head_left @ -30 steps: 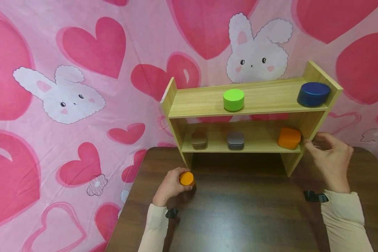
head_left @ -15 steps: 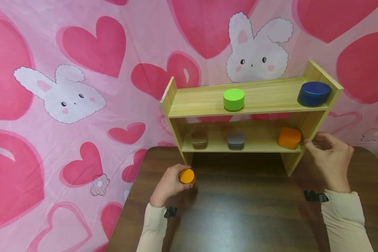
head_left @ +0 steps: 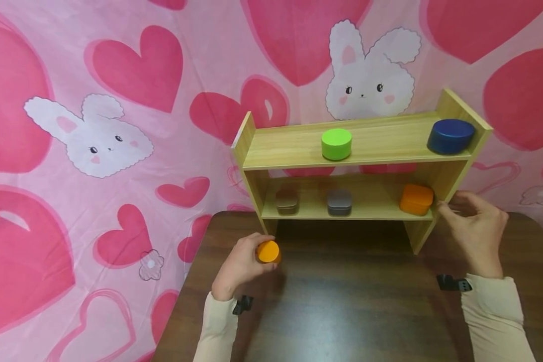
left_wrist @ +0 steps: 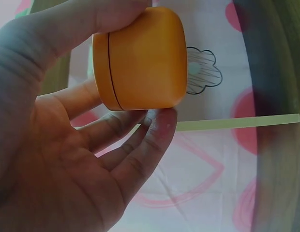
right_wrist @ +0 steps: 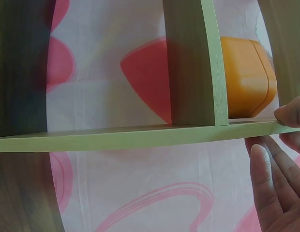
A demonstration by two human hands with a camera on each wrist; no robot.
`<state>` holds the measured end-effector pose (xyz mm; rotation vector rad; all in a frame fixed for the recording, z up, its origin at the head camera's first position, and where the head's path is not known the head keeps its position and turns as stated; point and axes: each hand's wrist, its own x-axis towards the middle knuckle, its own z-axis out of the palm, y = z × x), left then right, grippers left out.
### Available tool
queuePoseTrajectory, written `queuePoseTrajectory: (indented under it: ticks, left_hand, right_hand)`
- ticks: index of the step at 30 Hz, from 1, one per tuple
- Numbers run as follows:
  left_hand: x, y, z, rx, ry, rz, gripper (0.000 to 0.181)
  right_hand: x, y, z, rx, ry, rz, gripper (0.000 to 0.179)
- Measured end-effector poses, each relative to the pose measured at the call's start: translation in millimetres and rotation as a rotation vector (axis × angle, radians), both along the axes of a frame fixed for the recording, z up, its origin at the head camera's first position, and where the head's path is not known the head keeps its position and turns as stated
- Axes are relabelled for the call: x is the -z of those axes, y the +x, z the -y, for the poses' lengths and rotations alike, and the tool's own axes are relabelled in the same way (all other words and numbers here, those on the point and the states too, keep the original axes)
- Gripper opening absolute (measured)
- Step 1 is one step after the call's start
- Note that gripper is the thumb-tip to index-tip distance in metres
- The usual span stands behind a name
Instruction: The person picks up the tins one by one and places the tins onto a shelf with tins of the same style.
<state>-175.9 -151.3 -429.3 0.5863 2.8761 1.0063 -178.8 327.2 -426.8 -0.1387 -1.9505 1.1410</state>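
Note:
My left hand (head_left: 239, 265) holds a small round orange tin (head_left: 269, 252) between thumb and fingers, over the table left of the shelf's front. In the left wrist view a lid seam runs round the tin (left_wrist: 147, 60), with the thumb on one side and fingertips on the other. At the right end of the two-tier wooden shelf (head_left: 289, 146), my right hand (head_left: 479, 229) pinches the side panel. The right wrist view has the thumb on the panel's inner side and the other fingers outside it. Close to that thumb, a squarish orange tin (right_wrist: 247, 77) sits on the lower tier.
On the upper tier stand a green round tin (head_left: 336, 145) and a blue oval tin (head_left: 450, 136). Below are a brown tin (head_left: 287, 201) and a grey tin (head_left: 339, 202). Behind the brown table (head_left: 344, 301) hangs a pink heart-and-rabbit cloth (head_left: 217, 55).
My left hand has risen slightly with the round orange tin, its wrist shifting a little left. The right hand stays at the side panel, and the shelf keeps its place.

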Motion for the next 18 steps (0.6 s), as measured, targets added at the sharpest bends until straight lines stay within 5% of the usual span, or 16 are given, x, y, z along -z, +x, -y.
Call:
queuePoseTrajectory:
  ticks: [18]
  left_hand:
    - [-26.3,14.2,-0.6,0.032,-0.025,-0.031,0.061]
  right_hand:
    - [-1.1,1.1,2,0.002,-0.006,-0.006,0.022]
